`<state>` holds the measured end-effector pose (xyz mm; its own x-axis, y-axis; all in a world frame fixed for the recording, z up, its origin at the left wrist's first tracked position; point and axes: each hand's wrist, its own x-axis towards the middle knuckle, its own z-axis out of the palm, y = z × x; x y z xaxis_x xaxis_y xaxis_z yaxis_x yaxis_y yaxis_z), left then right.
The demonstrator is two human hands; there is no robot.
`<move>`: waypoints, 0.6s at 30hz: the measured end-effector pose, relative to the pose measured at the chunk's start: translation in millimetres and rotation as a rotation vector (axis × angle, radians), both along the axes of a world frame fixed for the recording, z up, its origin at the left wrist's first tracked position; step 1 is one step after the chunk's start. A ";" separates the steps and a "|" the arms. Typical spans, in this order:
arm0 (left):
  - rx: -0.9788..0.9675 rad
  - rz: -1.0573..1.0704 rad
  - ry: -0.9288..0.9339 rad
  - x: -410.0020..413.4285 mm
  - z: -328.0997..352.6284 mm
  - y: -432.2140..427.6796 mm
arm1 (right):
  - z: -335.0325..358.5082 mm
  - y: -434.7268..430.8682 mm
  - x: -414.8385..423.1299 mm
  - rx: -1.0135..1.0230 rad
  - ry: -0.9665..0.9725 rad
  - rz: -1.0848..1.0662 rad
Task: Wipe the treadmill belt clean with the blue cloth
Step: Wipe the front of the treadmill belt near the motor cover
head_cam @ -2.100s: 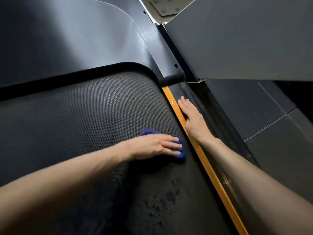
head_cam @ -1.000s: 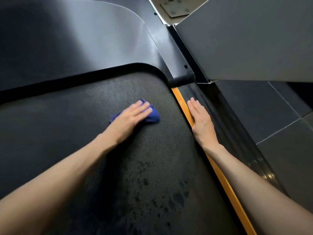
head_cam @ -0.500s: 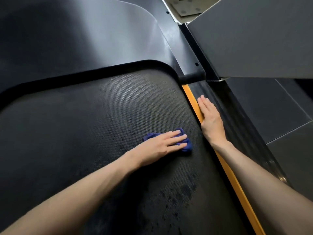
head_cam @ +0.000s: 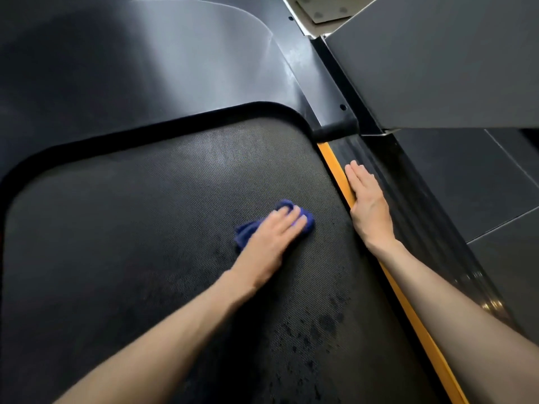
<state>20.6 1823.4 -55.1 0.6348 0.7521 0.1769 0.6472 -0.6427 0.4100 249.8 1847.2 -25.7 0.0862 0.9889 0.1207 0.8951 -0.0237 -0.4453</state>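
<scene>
Treadmill belt (head_cam: 145, 228): black and textured, with dark spots (head_cam: 315, 330) on its near right part.
Motor cover (head_cam: 145, 68): glossy black, beyond the belt's curved far edge.
Floor tiles (head_cam: 466, 185): dark grey, at the right.
Side rail (head_cam: 408, 205): ribbed black, with an orange stripe (head_cam: 408, 310) along the belt.
Left hand (head_cam: 268, 243): palm down, fingers straight, pressing the cloth.
Right hand (head_cam: 369, 205): flat on the rail, fingers together, holding nothing.
Blue cloth (head_cam: 248, 230): bunched on the belt under the left fingers, apart from the right hand.

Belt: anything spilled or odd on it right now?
Yes: dark blotches speckle the belt near the orange strip, closer to the person than the cloth under the left hand. They look like wet spots or grime.
</scene>
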 end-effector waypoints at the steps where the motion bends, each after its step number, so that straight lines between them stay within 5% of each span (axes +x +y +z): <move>1: -0.039 -0.096 0.020 8.0 4.7 -19.9 | 0.5 -1.0 -0.5 0.000 -0.006 0.009; 5: -0.126 -0.159 0.092 -4.6 13.0 -18.3 | 6.1 -3.9 3.2 -0.059 0.023 0.055; 13: -0.126 0.713 0.066 -95.6 21.4 77.3 | 2.5 -4.3 0.4 -0.050 0.058 0.016; 15: -0.105 0.617 0.007 -54.1 20.2 48.8 | 1.1 -4.0 -0.2 -0.037 0.055 -0.001; 18: -0.030 0.137 -0.011 8.5 6.9 -15.8 | -1.3 -2.9 0.6 -0.014 0.038 0.006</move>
<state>29.1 1807.6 -48.2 0.5238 0.8368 0.1594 0.7233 -0.5358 0.4356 250.4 1844.3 -27.0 0.0847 0.9910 0.1040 0.8777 -0.0248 -0.4785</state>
